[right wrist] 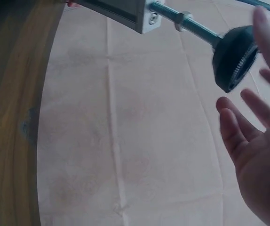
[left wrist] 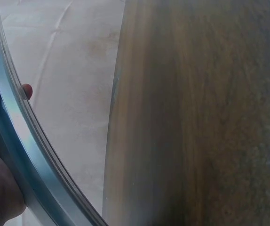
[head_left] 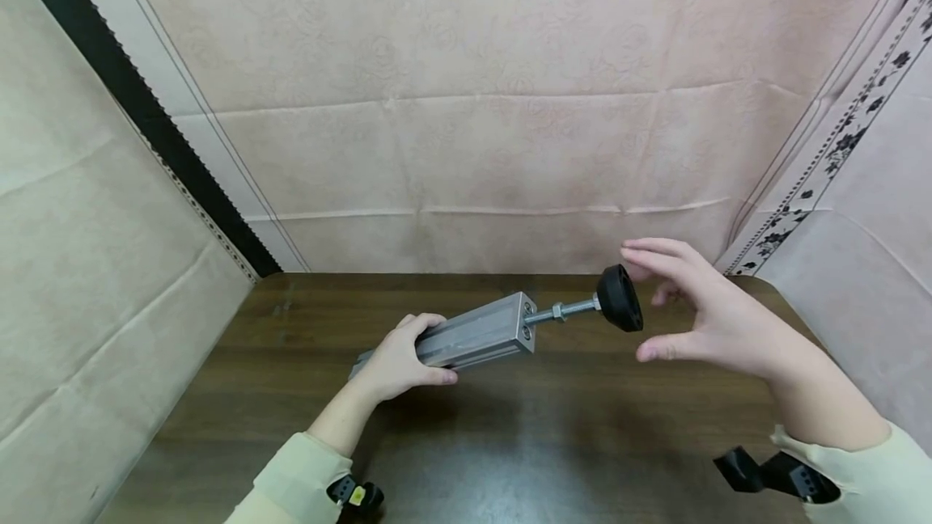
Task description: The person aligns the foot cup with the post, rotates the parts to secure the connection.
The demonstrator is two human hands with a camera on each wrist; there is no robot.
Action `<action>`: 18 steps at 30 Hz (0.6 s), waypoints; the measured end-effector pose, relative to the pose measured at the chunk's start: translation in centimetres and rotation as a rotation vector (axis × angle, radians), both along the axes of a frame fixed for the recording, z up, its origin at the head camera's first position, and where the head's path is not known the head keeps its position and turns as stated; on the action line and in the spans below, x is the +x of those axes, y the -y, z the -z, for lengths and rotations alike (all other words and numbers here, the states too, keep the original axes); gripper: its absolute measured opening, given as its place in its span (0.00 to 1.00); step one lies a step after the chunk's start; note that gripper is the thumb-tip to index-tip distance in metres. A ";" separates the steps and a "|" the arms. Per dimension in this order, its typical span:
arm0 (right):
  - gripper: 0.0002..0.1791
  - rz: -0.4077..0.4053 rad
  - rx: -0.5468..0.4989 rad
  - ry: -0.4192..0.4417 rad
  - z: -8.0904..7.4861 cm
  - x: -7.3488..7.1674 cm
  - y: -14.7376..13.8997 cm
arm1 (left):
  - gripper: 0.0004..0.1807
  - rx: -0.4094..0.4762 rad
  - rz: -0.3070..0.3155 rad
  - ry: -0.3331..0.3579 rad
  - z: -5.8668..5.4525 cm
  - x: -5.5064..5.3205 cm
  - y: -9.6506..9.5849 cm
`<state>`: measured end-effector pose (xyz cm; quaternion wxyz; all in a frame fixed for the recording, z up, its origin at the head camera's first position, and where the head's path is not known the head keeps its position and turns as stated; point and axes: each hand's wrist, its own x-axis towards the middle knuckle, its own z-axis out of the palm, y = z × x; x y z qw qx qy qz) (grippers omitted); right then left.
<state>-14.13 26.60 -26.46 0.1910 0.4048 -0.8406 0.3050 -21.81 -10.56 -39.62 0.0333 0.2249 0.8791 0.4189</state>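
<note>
My left hand (head_left: 403,358) grips a grey aluminium profile (head_left: 476,333), thumb along the near side and fingers over the top. Out of the profile's right end runs a threaded rod (head_left: 578,308) with a hex nut (head_left: 557,312) partway along it. A black round levelling foot (head_left: 620,298) caps the rod. Just right of that foot, my right hand (head_left: 702,306) has its fingers and thumb spread apart, holding nothing. In the right wrist view a small gap shows between the levelling foot (right wrist: 236,56) and the right hand (right wrist: 262,136). The left wrist view shows the profile (left wrist: 36,155) lying across the left palm.
A brown wooden table (head_left: 466,443) lies beneath both hands. Pale cloth (head_left: 466,152) hangs behind its far edge, with more cloth at the left and right sides. A black strip (head_left: 167,136) runs down the left cloth. Each sleeve carries a black wrist device.
</note>
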 end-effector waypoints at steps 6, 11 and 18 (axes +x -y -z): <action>0.44 -0.003 0.068 -0.011 0.0 -0.3 0.2 | 0.40 -0.012 -0.002 -0.004 0.1 -0.1 0.1; 0.42 0.093 -0.008 0.126 -0.2 -0.3 0.6 | 0.40 -0.010 -0.012 -0.006 0.2 -0.1 0.1; 0.38 0.137 -0.054 0.145 -0.1 -0.6 0.9 | 0.40 -0.014 -0.016 -0.018 0.2 -0.2 -0.1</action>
